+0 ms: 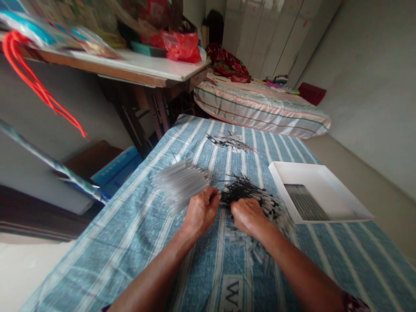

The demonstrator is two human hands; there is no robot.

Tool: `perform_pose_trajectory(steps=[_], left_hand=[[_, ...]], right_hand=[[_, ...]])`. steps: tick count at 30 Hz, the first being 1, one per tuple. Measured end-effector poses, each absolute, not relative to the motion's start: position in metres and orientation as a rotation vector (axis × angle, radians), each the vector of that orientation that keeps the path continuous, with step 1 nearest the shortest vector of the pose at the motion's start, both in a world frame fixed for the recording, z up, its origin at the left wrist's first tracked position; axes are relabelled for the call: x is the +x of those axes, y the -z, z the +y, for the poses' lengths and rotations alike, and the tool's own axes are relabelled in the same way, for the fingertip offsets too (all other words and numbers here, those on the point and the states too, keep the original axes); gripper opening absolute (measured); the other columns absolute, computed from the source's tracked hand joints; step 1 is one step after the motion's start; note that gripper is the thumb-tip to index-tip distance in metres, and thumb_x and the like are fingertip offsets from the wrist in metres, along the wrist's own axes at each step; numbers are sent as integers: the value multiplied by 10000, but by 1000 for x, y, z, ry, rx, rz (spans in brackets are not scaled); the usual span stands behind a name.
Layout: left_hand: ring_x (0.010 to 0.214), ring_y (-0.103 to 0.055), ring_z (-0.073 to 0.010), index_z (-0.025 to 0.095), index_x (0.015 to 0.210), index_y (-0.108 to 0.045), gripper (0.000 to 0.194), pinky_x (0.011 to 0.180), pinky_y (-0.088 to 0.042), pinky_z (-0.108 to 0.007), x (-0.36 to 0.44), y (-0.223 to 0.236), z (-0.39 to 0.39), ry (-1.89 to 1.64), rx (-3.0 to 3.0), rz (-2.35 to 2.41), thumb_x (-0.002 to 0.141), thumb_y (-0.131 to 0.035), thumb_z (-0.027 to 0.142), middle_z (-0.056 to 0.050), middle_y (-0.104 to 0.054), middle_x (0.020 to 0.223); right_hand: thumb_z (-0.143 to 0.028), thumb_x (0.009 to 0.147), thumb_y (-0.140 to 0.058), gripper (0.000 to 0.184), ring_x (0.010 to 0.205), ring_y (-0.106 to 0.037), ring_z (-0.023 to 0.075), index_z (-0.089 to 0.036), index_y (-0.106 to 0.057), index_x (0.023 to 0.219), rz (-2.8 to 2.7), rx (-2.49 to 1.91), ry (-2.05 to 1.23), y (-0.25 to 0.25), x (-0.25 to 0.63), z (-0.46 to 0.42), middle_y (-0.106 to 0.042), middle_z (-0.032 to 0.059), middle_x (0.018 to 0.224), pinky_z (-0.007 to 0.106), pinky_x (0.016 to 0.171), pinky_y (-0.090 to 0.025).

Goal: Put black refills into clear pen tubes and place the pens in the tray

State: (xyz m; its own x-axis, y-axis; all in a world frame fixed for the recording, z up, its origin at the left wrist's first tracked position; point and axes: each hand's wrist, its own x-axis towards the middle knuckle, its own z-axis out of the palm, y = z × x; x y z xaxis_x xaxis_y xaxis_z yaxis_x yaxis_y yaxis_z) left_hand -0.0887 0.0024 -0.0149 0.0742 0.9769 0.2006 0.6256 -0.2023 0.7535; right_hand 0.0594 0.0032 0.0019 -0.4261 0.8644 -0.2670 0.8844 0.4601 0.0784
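Observation:
My left hand (202,209) is closed in a pinch near the middle of the table. What it pinches, if anything, is too small to make out. Beside it on the left lies a pile of clear, slender tubes (178,182), like pen barrels, roughly side by side. My right hand (248,213) rests against a loose heap of thin black-and-clear pieces (247,190), like pen parts. Its fingers are curled in and partly hidden at the heap's near edge. Short clear pieces (253,242) spread below that wrist, blurred.
To the right, a white open box (338,182) holds a row of slim dark sticks (305,201). More thin black and clear pieces (229,141) lie farther up the striped tablecloth (156,234). A side table (156,65) with bags stands at left; a mattress (260,104) lies beyond.

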Motion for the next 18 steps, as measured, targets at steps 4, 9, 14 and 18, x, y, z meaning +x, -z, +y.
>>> perform_pose_trajectory(steps=[4,9,14,18], left_hand=[[540,-562,-139,169,765,-595,184,537,-395,-226,-90,15,4,-976,1909,1609,804,-465,293,15,-580,579],[521,-548,-133,176,763,-591,184,537,-395,-225,-90,15,4,-982,1929,1605,808,-454,291,25,-554,550],[523,-549,-134,172,755,-591,178,535,-396,-228,-89,13,4,-988,1912,1604,803,-456,278,27,-546,545],[540,-557,-134,162,763,-599,169,542,-400,-227,-89,13,3,-995,1899,1569,799,-474,270,21,-560,563]], right_hand=[[-112,816,-428,250,824,-674,240,-117,-673,868,2429,1567,78,-2,66,0,-706,156,834,259,697,-464],[-126,837,-384,265,771,-679,236,-133,-646,878,2456,1647,70,0,74,-2,-708,135,795,265,644,-456],[-179,884,-337,302,743,-677,221,-158,-637,913,2448,1732,103,2,80,-1,-712,117,786,257,628,-431],[-219,908,-330,322,797,-667,180,-186,-639,990,2486,1819,131,3,85,-1,-720,95,855,224,678,-413]])
